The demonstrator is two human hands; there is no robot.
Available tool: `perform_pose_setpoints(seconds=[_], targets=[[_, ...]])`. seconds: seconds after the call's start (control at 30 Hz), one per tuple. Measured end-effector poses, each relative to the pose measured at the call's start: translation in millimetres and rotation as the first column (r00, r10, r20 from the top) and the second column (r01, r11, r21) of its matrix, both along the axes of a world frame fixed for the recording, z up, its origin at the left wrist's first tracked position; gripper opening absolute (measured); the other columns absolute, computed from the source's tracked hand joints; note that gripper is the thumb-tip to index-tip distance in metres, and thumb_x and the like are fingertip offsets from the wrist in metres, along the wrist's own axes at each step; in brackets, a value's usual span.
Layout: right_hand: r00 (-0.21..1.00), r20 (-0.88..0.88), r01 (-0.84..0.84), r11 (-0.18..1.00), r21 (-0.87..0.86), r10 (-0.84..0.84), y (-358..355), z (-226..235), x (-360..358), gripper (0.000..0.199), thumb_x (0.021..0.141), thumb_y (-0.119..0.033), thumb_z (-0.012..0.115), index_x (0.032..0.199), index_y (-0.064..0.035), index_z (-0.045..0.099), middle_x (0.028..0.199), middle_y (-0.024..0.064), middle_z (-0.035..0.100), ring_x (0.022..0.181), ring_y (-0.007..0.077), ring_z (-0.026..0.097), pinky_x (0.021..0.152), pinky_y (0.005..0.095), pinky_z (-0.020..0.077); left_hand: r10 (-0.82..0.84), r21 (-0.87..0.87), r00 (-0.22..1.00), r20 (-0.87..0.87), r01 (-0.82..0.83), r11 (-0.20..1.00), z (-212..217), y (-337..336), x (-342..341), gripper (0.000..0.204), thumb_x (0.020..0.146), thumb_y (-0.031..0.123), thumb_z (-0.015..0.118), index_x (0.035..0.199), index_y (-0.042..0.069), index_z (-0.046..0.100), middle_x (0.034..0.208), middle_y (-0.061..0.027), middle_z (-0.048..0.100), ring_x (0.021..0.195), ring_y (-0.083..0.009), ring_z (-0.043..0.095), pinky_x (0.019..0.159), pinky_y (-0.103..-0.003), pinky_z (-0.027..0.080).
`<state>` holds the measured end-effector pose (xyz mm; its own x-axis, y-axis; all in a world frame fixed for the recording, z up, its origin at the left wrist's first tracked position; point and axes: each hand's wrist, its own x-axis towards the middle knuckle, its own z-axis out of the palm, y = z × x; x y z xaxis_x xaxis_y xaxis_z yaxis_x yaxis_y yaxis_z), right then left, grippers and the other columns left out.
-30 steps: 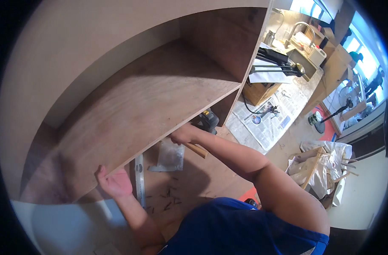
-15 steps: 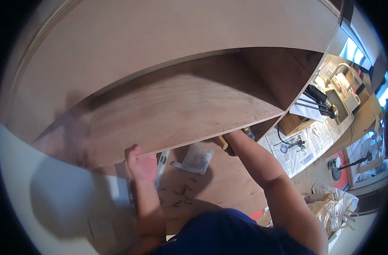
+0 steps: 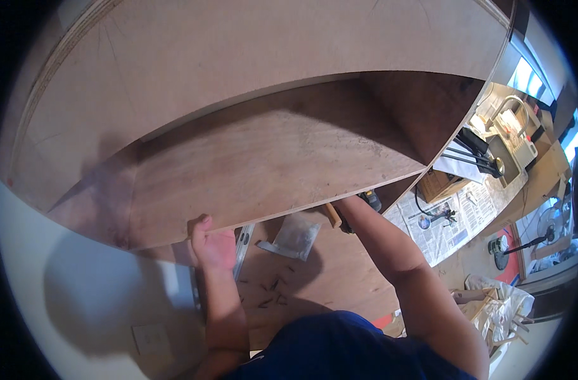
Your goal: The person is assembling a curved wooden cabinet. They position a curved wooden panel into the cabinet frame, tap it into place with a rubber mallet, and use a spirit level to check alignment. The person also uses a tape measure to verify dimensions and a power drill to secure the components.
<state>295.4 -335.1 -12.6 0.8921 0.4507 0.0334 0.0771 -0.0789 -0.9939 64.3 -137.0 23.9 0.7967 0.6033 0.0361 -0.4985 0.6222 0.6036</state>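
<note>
A plywood cabinet shelf [image 3: 270,158] spans the view, its front edge tilted up toward the right. My left hand [image 3: 214,248] is at the left part of that edge, thumb on top and fingers out of sight below, gripping the board. My right forearm [image 3: 390,244] reaches in under the shelf's right part, so the board hides that hand and its fingers. Beside the right wrist a wooden handle [image 3: 332,215] sticks out. On the wrist's other side a black and yellow power tool [image 3: 370,199] partly shows.
On the lower plywood surface [image 3: 339,272] lie a clear plastic bag [image 3: 296,237], a metal level-like bar [image 3: 243,247] and several scattered screws [image 3: 275,284]. To the right, newspaper [image 3: 453,218] covers a counter with a cardboard box [image 3: 441,185] and a sink [image 3: 504,161]. A fan [image 3: 545,225] stands farther off.
The view has shifted very slightly. A little more of the wooden handle shows beside my right wrist. My left hand keeps its place on the shelf edge.
</note>
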Motion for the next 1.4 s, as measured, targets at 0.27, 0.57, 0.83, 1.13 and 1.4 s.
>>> perform_pose_setpoints(seconds=[0.27, 0.57, 0.83, 1.13, 1.4], targets=[[1.000, -0.006, -0.002, 0.998, -0.067, 0.001, -21, 9, 0, 0.039, 0.099, -0.011, 0.054, 0.136, -0.0036, 0.060, 0.074, 0.0071, 0.062, 0.053, 0.0146, 0.055, 0.046, 0.0315, 0.0467, -0.004, -0.008, 1.000, 0.027, 0.005, 1.000, -5, 6, 1, 0.033, 0.087, 0.019, 0.063, 0.118, 0.008, 0.065, 0.129, -0.0067, 0.066, 0.126, -0.0268, 0.060, 0.112, -0.048, 0.044], [0.984, 0.167, -0.044, 0.987, -0.157, 0.070, -134, -55, -157, 0.046, 0.100, -0.017, 0.064, 0.142, -0.0024, 0.053, 0.100, 0.0161, 0.068, 0.080, 0.0286, 0.068, 0.078, 0.0452, 0.0537, 0.030, 0.001, 0.999, 0.024, -0.030, 1.000, 4, -2, 8, 0.049, 0.088, 0.019, 0.061, 0.134, 0.001, 0.058, 0.139, -0.0111, 0.059, 0.134, -0.0275, 0.052, 0.116, -0.047, 0.039], [0.909, 0.361, 0.336, 0.880, -0.337, -0.209, -262, -94, -162, 0.029, 0.086, -0.010, 0.064, 0.114, -0.0031, 0.067, 0.085, 0.0221, 0.066, 0.080, 0.0378, 0.068, 0.073, 0.0439, 0.0535, -0.087, 0.055, 0.990, 0.115, 0.081, 0.995, -7, 16, 4, 0.052, 0.092, 0.015, 0.059, 0.140, -0.004, 0.052, 0.145, -0.0171, 0.057, 0.135, -0.0296, 0.053, 0.116, -0.047, 0.040], [0.567, 0.615, 0.661, 0.748, 0.057, -0.548, -243, -70, -78, 0.012, 0.087, -0.009, 0.062, 0.095, -0.0026, 0.068, 0.086, 0.0217, 0.069, 0.084, 0.0431, 0.069, 0.074, 0.0439, 0.0549, -0.015, -0.089, 0.987, 0.163, 0.029, 0.996, -12, 31, 12, 0.050, 0.092, 0.005, 0.058, 0.140, -0.006, 0.052, 0.143, -0.0216, 0.057, 0.134, -0.0372, 0.054, 0.112, -0.055, 0.046], [0.471, 0.707, 0.636, 0.758, 0.142, -0.528, -246, -73, -97, 0.035, 0.090, -0.009, 0.070, 0.124, -0.0030, 0.068, 0.129, 0.0212, 0.066, 0.125, 0.0421, 0.058, 0.107, 0.0469, 0.0415, 0.077, -0.071, 0.995, 0.057, -0.072, 0.995, -12, 34, 6, 0.048, 0.094, 0.007, 0.056, 0.140, -0.007, 0.052, 0.142, -0.0235, 0.058, 0.129, -0.0388, 0.058, 0.107, -0.054, 0.051]])
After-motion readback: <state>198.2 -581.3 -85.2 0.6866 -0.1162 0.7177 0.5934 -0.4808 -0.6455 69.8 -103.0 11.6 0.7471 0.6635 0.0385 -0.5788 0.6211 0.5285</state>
